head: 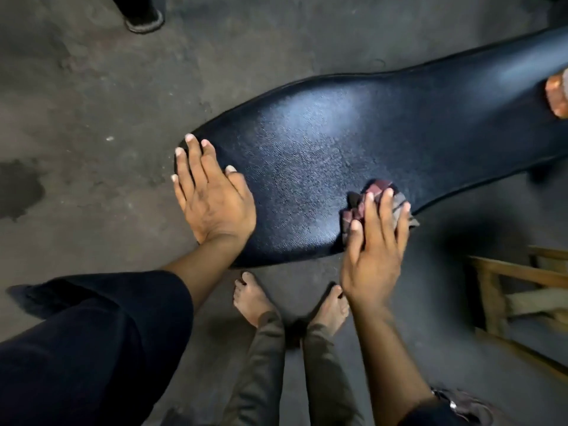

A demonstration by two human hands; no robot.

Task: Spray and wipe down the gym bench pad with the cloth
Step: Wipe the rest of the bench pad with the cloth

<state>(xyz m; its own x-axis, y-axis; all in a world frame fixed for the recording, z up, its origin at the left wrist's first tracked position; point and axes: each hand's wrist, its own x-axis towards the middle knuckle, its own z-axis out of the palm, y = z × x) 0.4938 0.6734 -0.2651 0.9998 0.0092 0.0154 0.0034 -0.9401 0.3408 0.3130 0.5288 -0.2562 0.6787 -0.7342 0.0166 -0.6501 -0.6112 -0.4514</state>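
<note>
We brace the bench pad (322,142) with our flat, open left hand (212,195) while our right hand (375,250) fingers (373,210) press the cloth (376,187) along its near edge, wiping

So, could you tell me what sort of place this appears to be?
Probably a basic gym or workout room. A long black padded bench pad fills the view, standing on a bare, stained concrete floor. A rough wooden frame stands at the right, which hints at a workshop-like or makeshift setting.
</note>
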